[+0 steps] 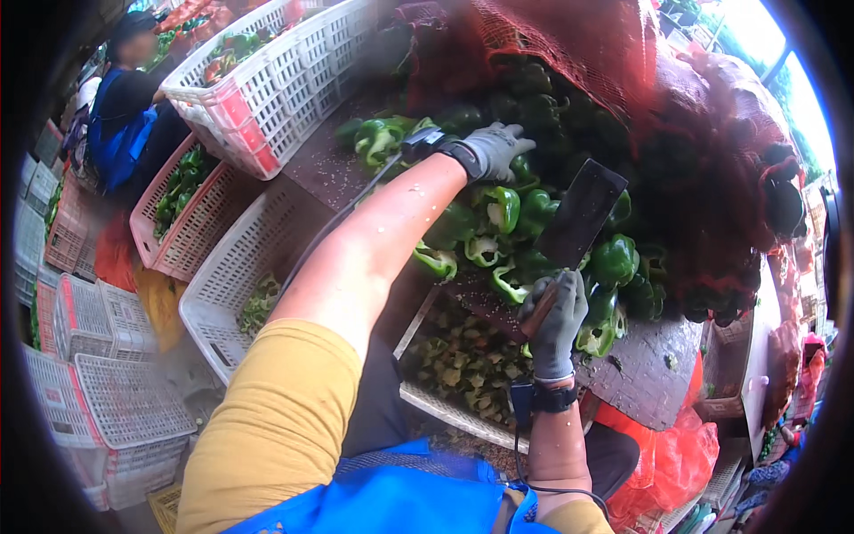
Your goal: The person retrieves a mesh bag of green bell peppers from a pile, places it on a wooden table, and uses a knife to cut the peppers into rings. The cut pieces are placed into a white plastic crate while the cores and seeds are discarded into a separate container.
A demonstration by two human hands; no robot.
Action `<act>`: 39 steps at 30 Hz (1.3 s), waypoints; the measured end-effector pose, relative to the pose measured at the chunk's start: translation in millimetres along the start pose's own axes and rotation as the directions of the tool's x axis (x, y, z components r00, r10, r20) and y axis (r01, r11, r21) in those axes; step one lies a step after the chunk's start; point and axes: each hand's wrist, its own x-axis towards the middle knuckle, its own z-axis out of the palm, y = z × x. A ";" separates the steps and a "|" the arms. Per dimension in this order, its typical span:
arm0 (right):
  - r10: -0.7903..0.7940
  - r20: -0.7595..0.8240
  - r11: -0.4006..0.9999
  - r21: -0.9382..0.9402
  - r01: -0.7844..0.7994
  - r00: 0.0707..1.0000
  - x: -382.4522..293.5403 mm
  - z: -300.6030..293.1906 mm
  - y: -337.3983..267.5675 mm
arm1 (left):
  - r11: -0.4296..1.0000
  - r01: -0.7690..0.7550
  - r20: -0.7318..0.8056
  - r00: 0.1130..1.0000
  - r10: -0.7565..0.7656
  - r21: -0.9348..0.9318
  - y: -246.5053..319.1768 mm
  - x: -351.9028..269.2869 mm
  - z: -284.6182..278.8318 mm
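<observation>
My right hand (560, 324), in a grey knit glove, grips the wooden handle (539, 310) of a cleaver. The dark, broad blade (582, 213) points away from me above a heap of green bell peppers. My left hand (497, 152), gloved alike, reaches over the far part of the heap with its fingers apart; whether it touches a pepper beneath is hidden. Below the hands lie cut peppers, among them an opened one (499, 208) and a piece (512, 286) showing pale flesh. A whole pepper (614, 260) sits right of the blade. Seeds dot the dark tabletop (327, 160).
Red mesh sacks (580, 50) of peppers rise behind the heap. A crate (460, 427) of pepper cores stands below the table edge. White crates (280, 87) and a pink crate (180, 220) are at left, near another person (123, 100). Cords run along both my arms.
</observation>
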 end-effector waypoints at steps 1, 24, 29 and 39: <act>0.001 0.004 1.000 -0.014 -0.001 1.000 0.0 -7.2 1.0 | 0.999 0.048 0.034 0.998 -0.049 0.002 -2.2 7.6 1.4; 0.255 0.166 0.966 -0.012 -0.256 0.953 62.7 -1.2 9.0 | 0.172 -0.167 -0.226 0.876 -0.426 -0.971 38.1 -56.0 21.5; 0.261 0.067 0.937 0.221 -0.270 0.963 74.1 -7.7 14.0 | 0.767 0.215 -0.298 0.832 -0.468 -0.604 28.9 -33.9 16.3; 0.142 0.033 0.985 0.096 -0.144 0.989 59.7 -31.6 -0.8 | 0.825 -0.048 -0.082 0.990 0.114 0.563 25.3 114.4 -40.3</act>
